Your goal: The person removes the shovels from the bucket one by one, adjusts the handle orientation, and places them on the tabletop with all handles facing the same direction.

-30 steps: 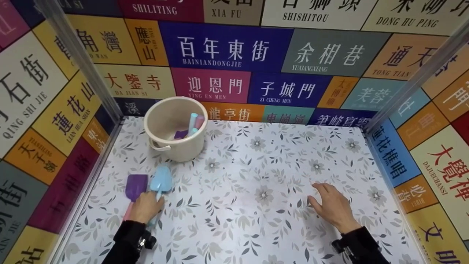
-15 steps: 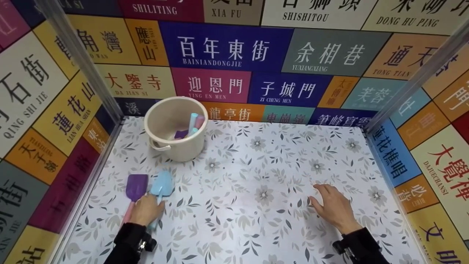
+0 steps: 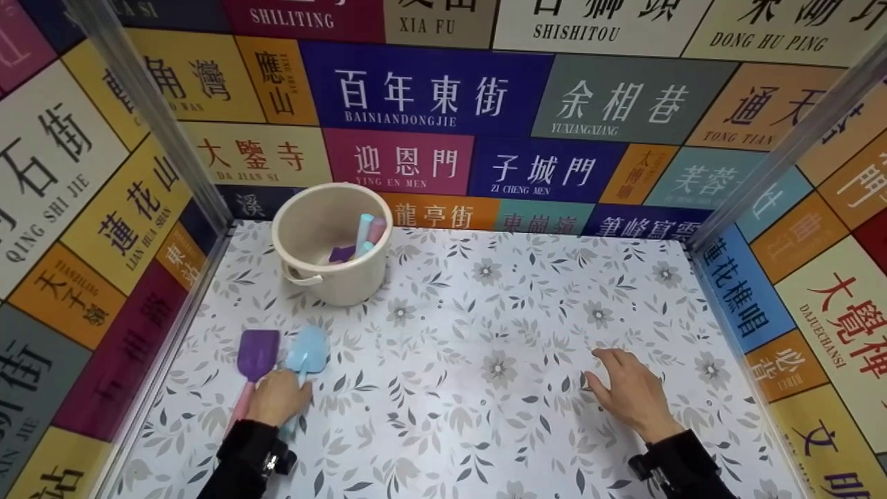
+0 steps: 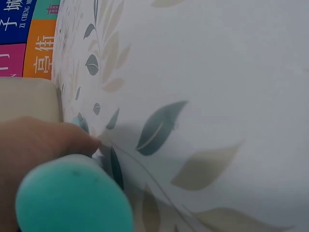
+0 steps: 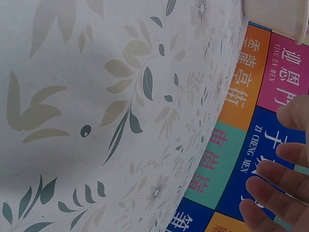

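Note:
At the front left of the head view, my left hand (image 3: pixel 280 398) grips the handle of a light blue toy shovel (image 3: pixel 309 350), blade pointing away. Its rounded teal handle end (image 4: pixel 75 203) fills the lower left of the left wrist view, beside my thumb. Just left of it lies a purple toy shovel (image 3: pixel 258 353) with a pink handle, partly hidden behind the hand. My right hand (image 3: pixel 629 391) is over the right side of the table, holding nothing. In the right wrist view its fingers (image 5: pixel 275 188) are spread and loosely bent.
A cream bucket (image 3: pixel 353 281) stands at the back left, with several toy pieces inside, including a light blue stick (image 3: pixel 364 232). Sign-printed walls (image 3: pixel 429 90) enclose the flower-patterned tabletop (image 3: pixel 450 430) at the back and sides.
The light blue shovel has come slightly toward me and settled beside the purple one, my left hand lowering with it. My right hand has barely moved.

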{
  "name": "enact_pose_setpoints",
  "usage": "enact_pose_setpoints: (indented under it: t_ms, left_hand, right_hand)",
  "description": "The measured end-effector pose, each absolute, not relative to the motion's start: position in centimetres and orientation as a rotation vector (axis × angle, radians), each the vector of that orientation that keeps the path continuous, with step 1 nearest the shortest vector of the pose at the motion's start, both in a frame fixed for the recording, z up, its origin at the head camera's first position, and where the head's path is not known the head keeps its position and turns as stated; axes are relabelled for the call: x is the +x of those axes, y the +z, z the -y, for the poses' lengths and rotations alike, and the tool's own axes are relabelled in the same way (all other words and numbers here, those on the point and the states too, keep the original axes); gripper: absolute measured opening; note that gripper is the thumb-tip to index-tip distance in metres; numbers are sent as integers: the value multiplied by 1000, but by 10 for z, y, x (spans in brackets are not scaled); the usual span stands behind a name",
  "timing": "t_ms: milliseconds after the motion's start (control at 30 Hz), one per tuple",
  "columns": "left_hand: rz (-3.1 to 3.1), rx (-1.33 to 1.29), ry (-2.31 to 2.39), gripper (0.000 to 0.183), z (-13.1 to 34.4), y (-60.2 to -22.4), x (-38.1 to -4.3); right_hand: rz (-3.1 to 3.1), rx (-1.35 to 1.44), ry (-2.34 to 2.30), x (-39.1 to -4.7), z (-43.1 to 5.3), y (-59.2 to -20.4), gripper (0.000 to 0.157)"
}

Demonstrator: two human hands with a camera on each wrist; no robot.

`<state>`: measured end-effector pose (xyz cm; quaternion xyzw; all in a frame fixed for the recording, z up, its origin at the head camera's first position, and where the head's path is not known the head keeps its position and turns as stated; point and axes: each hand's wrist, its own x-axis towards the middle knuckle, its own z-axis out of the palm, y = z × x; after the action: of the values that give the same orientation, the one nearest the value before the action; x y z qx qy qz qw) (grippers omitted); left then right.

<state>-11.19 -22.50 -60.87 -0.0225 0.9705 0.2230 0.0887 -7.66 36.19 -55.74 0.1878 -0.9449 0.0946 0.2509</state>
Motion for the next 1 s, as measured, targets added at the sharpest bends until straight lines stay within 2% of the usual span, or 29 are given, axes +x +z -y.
enact_pose_setpoints:
  t_ms: [567,733,1000]
  left_hand:
    - [-3009,30,629,39,223,-600,-110]
    - [-3124,76,631,37,219,-577,-116]
    - [-3305,198,712,28,205,-517,-135]
  right_hand:
    - [2669,468,275,-74,-357,-556,38]
    - [2687,461,277,-75,-357,-553,38]
    - [2690,478,279,-80,-352,-548,38]
